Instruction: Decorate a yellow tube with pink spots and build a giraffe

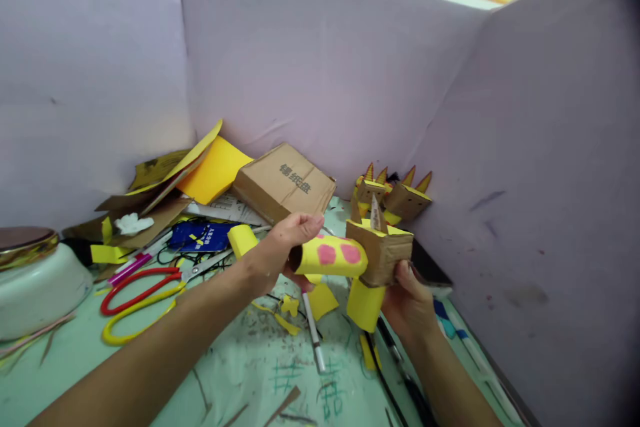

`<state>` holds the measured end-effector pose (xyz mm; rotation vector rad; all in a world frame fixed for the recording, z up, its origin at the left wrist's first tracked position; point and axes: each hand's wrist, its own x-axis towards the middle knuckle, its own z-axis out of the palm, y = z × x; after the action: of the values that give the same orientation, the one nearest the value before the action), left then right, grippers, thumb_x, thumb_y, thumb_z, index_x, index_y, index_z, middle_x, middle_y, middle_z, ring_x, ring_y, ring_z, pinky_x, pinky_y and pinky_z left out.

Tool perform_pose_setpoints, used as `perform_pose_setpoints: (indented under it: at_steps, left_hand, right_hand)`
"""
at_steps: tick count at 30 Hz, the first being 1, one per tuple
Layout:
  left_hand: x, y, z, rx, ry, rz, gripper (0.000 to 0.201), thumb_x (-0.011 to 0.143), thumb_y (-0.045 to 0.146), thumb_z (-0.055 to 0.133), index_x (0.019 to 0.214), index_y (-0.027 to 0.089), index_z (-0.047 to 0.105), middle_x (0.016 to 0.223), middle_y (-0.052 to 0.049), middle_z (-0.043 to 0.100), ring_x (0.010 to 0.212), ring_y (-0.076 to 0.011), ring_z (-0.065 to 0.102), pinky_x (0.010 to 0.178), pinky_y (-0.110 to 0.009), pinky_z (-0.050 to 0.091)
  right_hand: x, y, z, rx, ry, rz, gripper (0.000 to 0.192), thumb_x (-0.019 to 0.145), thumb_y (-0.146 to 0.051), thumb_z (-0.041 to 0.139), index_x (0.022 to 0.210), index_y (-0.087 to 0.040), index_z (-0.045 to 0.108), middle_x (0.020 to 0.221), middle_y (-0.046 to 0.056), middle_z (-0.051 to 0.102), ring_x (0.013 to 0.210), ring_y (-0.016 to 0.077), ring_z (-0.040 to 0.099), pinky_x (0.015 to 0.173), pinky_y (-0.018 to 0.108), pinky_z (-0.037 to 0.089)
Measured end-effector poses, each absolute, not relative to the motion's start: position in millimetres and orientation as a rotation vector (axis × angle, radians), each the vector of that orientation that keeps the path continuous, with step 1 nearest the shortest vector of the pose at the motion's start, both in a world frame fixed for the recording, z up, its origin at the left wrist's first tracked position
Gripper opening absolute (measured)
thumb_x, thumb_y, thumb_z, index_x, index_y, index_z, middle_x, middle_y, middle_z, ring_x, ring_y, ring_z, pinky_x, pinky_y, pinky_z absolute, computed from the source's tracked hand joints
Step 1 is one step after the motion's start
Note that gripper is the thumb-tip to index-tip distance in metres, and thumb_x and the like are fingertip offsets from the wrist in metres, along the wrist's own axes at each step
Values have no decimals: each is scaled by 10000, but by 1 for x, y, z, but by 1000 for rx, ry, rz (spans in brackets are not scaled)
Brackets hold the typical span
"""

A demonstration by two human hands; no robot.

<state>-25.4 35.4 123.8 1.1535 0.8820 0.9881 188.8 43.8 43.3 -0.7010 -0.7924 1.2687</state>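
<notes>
Held up over the table is a handmade cardboard animal figure point(383, 257). It has a brown box head with a pointed ear on top, and a yellow paper tube point(333, 255) with pink spots sticks out to the left. A yellow paper leg or neck piece point(364, 303) hangs below the box. My left hand point(287, 243) grips the tube's open end, thumb on top and fingers beneath, partly hidden. My right hand point(411, 300) holds the box from its right underside, thumb against its side; the other fingers are mostly behind the figure.
Red-and-yellow scissors point(145, 303) lie open at left, near a white jar point(43, 287). A cardboard box point(287, 180) and yellow sheets point(215, 170) lean at the back. Two similar figures point(407, 197) stand behind right. A white marker point(313, 333) and paper scraps point(323, 300) lie in front.
</notes>
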Motion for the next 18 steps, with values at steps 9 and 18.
perform_pose_setpoints:
  at_steps: [9,18]
  left_hand:
    - [-29,41,114,1309,667,1237,588,741,561,612,1156,164,484,1037,-99,547,735,-150,572,511,-229,492]
    - [-41,26,133,2098,921,1253,942,576,342,817,1384,272,337,1363,-97,463,1207,-301,474,989,-431,428]
  right_hand:
    - [189,45,45,-703,-803,1432,496,768,-599,583,1128,-266,656,1073,97,725,1018,329,647,938,585,436]
    - [181,39,40,-725,-725,1333,334,729,-471,680,1025,-317,700,1018,2,748,953,288,679,902,499,496]
